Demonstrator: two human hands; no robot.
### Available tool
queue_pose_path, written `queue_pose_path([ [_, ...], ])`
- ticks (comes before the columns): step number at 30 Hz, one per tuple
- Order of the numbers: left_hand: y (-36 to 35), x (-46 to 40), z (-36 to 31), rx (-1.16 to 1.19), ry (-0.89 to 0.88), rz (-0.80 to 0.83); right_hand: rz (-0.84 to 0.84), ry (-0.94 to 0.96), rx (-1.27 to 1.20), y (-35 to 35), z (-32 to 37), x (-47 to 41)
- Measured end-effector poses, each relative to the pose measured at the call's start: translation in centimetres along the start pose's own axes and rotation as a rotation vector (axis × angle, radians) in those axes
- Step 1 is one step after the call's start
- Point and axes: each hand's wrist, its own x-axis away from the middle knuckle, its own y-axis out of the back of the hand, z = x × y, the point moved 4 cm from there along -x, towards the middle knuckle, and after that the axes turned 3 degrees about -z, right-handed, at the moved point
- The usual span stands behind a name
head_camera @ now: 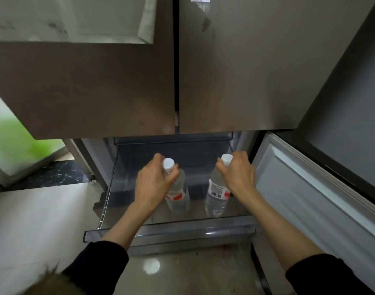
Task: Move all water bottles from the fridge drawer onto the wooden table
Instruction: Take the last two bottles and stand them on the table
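1. Pulled-out clear plastic fridge drawer [171, 232] holds both bottles upright, well apart.
2. Left hand [153, 184] grasps the neck of the left clear water bottle [178, 196] (white cap, red label).
3. Right hand [237, 173] grasps the neck of the right clear water bottle [216, 196].

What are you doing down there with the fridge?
A person is bent over the pulled-out fridge drawer, taking out water bottles. The left hand grips the left bottle by its neck, and the right hand grips the right bottle just under its white cap. Both bottles are upright and still inside the drawer. No other bottles show in it. The wooden table they go to is not in view.
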Motion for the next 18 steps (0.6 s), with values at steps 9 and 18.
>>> queue_pose_path([
  [9, 11.8, 2.8, -4.7, 0.015, -0.01, -0.391, -0.132, 0.535, -0.172, 8.4, 8.1, 3.1],
  [18, 27.1, 10.9, -2.2, -0.128, 0.179, -0.643, 0.209, 0.814, -0.481, 7.6, 20.8, 11.5],
])
